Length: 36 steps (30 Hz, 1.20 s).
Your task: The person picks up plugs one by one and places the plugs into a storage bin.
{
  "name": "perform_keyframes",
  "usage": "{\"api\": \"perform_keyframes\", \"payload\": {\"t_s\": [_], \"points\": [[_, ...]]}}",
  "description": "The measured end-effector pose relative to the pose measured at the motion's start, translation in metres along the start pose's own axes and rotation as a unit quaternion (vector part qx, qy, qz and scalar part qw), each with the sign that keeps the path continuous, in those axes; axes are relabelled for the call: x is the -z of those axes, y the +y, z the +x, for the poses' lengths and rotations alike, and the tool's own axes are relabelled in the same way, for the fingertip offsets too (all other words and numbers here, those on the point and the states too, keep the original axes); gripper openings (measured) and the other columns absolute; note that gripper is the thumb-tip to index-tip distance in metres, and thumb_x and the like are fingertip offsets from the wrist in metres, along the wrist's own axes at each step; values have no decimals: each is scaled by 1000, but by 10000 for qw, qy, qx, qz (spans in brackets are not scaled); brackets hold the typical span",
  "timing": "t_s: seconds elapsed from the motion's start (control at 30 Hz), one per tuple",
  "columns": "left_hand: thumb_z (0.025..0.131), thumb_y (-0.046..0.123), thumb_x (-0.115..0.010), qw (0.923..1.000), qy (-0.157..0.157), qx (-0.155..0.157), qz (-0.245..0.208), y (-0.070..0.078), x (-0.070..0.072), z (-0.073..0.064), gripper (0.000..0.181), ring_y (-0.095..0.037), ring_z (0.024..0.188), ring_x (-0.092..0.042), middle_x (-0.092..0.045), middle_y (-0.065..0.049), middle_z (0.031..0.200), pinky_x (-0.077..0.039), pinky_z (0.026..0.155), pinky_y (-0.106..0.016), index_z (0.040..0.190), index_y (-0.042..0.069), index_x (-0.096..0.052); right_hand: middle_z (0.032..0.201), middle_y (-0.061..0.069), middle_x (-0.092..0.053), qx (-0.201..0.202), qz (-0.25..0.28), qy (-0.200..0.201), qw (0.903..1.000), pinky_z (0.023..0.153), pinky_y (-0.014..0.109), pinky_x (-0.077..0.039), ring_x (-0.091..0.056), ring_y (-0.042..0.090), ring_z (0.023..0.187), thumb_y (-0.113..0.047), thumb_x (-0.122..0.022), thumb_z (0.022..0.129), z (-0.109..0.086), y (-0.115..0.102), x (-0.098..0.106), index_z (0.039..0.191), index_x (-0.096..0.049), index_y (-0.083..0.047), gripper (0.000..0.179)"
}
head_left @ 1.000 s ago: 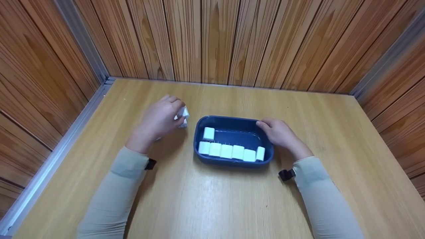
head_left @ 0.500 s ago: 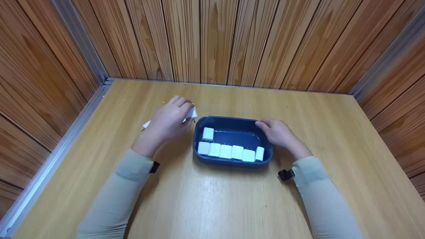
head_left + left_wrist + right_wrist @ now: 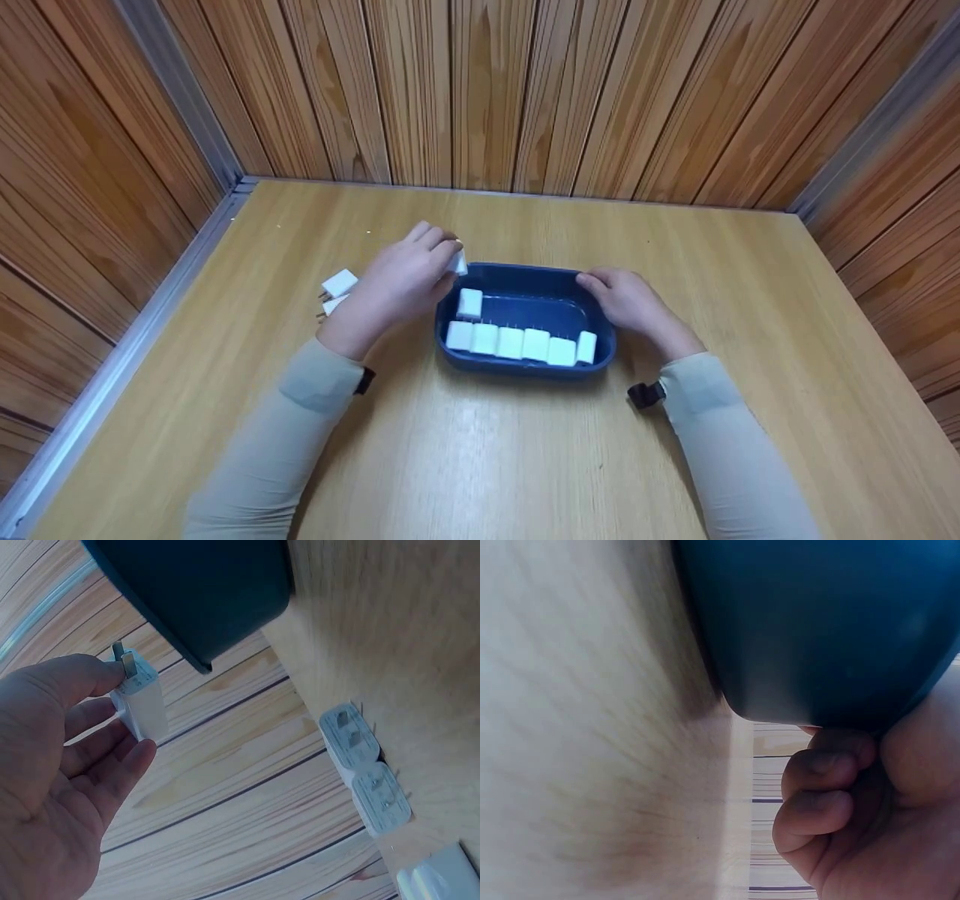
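Observation:
My left hand (image 3: 397,289) pinches a white plug-in charger (image 3: 146,706) between thumb and fingers, its two flat metal prongs showing in the left wrist view. It is held at the far left corner of a dark blue plastic bin (image 3: 525,271), close to the rim. My right hand (image 3: 626,301) grips the bin's right end, thumb over the rim and fingers curled outside. Inside the bin, several white chargers (image 3: 510,343) form a row along the near wall. Another charger (image 3: 470,303) sits behind the row's left end.
More white chargers (image 3: 340,282) lie on the wooden table (image 3: 465,465) left of the bin, partly behind my left wrist. The left wrist view shows two side by side and a third charger (image 3: 439,879) at its lower edge. Wood-plank walls (image 3: 487,97) enclose the table.
My left hand has moved right with the charger, from the table to the bin's far left corner. Loose chargers on the left are now uncovered. My right hand and the bin hold still.

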<state>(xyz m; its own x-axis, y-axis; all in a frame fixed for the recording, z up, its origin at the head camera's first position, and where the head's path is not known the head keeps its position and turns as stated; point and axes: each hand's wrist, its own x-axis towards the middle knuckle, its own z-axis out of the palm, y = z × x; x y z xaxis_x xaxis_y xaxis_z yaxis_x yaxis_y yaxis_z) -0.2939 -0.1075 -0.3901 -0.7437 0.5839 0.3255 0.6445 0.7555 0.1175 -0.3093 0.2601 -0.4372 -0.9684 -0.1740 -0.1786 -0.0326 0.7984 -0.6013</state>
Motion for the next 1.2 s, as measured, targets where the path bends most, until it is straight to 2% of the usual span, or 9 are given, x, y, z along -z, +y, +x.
{"api": "perform_keyframes", "payload": {"t_s": [0.2,0.33,0.43,0.7,0.9,1.0,1.2], "points": [[106,14,-75,9997,-7,-251,51,8,-6,7,37,-30,129,-62,-69,-14,140,-59,103,-41,141,0,-70,152,22,-64,8,9,1,10000,122,65,-41,-58,42,146,-46,-42,121,0,1,0,158,-57,-3,58],[106,11,-74,9991,-69,-408,83,13,-11,12,35,-31,129,-63,-70,-15,140,-59,103,-41,139,0,-71,142,21,-69,129,12,41,9999,117,63,-47,-63,40,131,-43,-44,122,0,2,-1,151,-63,-3,54],[106,13,-74,9989,-208,-407,132,18,-13,15,35,-30,131,-62,-69,-13,141,-58,104,-41,139,2,-72,136,20,-71,178,19,74,9998,114,61,-49,-64,37,121,-41,-45,121,0,2,-1,148,-66,-3,51],[108,18,-75,9971,-593,-344,315,28,-22,23,35,-29,131,-63,-71,-13,140,-57,108,-42,140,3,-73,134,18,-72,94,45,45,9999,112,60,-51,-65,35,119,-45,-44,121,0,1,-1,148,-66,-5,53],[107,18,-75,9953,-800,-314,447,32,-28,27,37,-29,133,-63,-71,-13,142,-55,110,-42,141,4,-73,123,14,-72,113,87,56,9999,99,51,-53,-65,33,111,-46,-44,121,0,2,-2,144,-68,-7,51],[107,19,-75,9943,-890,-378,457,33,-32,29,37,-29,131,-63,-71,-14,140,-56,109,-42,140,3,-72,123,15,-72,116,96,50,9999,98,50,-52,-65,33,111,-46,-43,121,0,2,-2,145,-68,-7,52],[107,19,-76,9926,-1028,-441,470,35,-38,34,35,-28,127,-64,-72,-14,138,-58,106,-41,138,4,-73,141,17,-69,20,62,-17,10000,111,58,-51,-63,35,121,-48,-42,121,0,1,-1,156,-61,-5,58]]}}
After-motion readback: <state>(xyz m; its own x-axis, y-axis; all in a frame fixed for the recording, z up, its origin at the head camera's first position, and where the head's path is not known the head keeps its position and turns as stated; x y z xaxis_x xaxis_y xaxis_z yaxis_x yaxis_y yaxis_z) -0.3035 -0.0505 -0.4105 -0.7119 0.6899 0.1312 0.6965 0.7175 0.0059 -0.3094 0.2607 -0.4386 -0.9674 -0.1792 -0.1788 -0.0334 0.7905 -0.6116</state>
